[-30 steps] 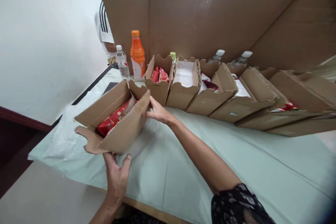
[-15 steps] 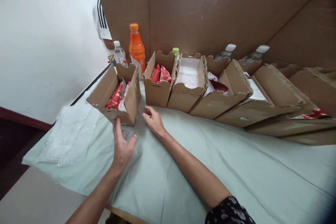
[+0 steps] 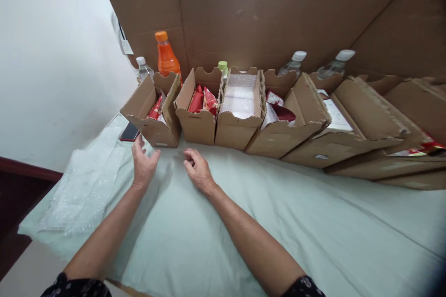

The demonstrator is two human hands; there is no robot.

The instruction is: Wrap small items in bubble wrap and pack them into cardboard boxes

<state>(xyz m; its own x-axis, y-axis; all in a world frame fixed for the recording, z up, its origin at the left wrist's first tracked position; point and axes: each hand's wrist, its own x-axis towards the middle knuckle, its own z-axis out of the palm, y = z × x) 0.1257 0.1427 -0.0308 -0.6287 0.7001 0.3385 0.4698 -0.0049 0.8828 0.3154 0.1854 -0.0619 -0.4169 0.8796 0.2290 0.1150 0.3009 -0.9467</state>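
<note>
Both hands hover empty over the counter [image 3: 244, 222]. The left hand [image 3: 142, 162] has its grip spread wide open, the right hand [image 3: 196, 171] its grip loosely curled. The leftmost cardboard box [image 3: 153, 111], holding red packets [image 3: 155, 109], stands just beyond the left fingertips, untouched.

legible text: none | orange bottle [image 3: 166, 57] label: hidden behind leftmost cardboard box [image 3: 152, 109] | red packets [image 3: 202, 100] right of that box: print too small to read | brands, numbers, signs: none discernible
</note>
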